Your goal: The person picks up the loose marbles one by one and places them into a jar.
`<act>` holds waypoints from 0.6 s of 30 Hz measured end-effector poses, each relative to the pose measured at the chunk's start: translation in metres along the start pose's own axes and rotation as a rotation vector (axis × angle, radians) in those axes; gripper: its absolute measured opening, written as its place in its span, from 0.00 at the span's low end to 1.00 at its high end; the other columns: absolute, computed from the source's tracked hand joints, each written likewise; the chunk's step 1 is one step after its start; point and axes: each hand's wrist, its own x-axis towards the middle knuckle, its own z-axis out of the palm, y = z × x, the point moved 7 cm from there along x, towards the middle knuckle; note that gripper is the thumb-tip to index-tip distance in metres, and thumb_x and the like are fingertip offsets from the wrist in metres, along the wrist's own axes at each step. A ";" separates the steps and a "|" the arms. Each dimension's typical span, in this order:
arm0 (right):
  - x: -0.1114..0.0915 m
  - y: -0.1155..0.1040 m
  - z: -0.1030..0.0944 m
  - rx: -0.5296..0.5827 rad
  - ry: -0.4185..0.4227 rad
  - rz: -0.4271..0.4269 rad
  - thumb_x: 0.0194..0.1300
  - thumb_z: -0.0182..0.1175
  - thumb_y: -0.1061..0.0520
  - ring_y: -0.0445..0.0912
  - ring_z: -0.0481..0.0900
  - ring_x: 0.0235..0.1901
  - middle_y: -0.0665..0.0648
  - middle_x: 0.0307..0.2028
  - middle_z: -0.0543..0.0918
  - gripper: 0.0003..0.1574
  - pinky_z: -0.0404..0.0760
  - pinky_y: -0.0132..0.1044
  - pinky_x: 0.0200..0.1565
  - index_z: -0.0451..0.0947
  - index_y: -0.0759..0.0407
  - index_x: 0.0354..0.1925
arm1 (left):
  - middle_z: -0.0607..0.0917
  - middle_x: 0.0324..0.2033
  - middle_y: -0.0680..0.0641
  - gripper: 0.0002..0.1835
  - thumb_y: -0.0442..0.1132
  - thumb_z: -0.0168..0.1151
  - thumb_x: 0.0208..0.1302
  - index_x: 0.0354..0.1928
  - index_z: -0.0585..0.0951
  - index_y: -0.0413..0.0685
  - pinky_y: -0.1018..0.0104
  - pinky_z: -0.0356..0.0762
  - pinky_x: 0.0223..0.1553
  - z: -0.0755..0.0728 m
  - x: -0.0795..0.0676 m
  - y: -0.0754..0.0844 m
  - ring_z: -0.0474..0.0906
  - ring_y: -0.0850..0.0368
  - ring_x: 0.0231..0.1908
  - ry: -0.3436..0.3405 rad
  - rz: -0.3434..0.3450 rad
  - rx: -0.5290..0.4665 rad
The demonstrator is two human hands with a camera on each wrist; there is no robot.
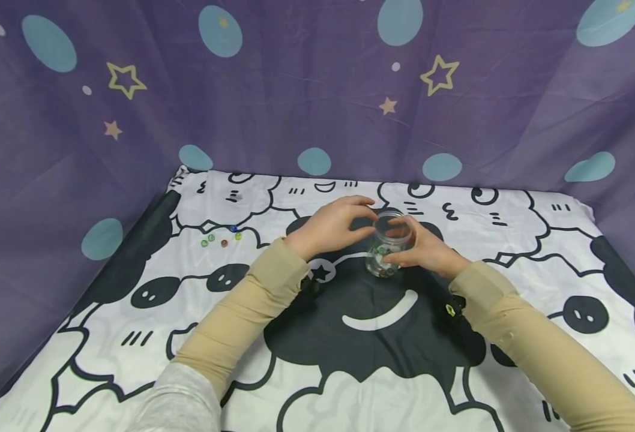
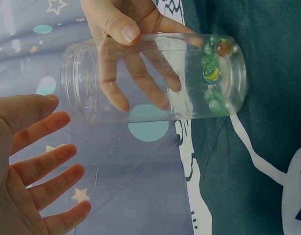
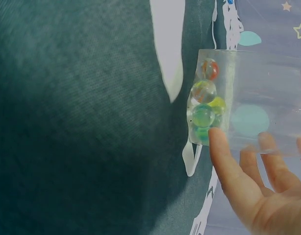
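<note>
From where I stand, the right hand point(image 1: 428, 247) has its thumb and fingers wrapped round the clear jar point(image 1: 378, 252), upright over the cloth's point(image 1: 306, 384) dark patch. The left hand point(image 1: 339, 223) is beside the rim, fingers spread, grasping nothing. Several marbles point(image 2: 210, 74) already lie in the jar's bottom; five loose marbles point(image 1: 224, 243) remain outside, off to the left.

I count two hands point(image 1: 332, 225) point(image 1: 430, 249), one jar point(image 2: 187, 81), five loose marbles point(image 1: 224, 243) toward the far left of the surface point(image 1: 517, 231) and at least six jarred marbles point(image 2: 211, 74), too bunched together for an exact total.
</note>
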 end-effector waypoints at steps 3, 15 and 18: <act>0.000 0.000 0.000 -0.001 -0.001 0.006 0.58 0.67 0.58 0.59 0.71 0.57 0.64 0.66 0.64 0.50 0.82 0.50 0.48 0.50 0.55 0.70 | 0.72 0.63 0.45 0.16 0.46 0.60 0.66 0.53 0.81 0.49 0.60 0.69 0.63 0.000 -0.002 0.000 0.68 0.51 0.63 -0.001 -0.003 -0.001; 0.000 -0.001 0.001 -0.007 -0.001 0.005 0.57 0.68 0.55 0.56 0.73 0.53 0.63 0.66 0.64 0.51 0.82 0.49 0.47 0.50 0.55 0.70 | 0.72 0.63 0.45 0.15 0.44 0.60 0.66 0.52 0.81 0.49 0.60 0.71 0.61 0.000 -0.013 -0.001 0.69 0.51 0.62 0.003 -0.016 -0.009; 0.000 -0.001 0.001 -0.010 -0.001 0.003 0.57 0.69 0.55 0.56 0.72 0.53 0.64 0.66 0.64 0.52 0.82 0.48 0.48 0.50 0.56 0.71 | 0.73 0.63 0.45 0.15 0.45 0.59 0.66 0.52 0.82 0.49 0.59 0.71 0.62 0.000 -0.017 -0.002 0.70 0.51 0.62 -0.002 -0.022 -0.002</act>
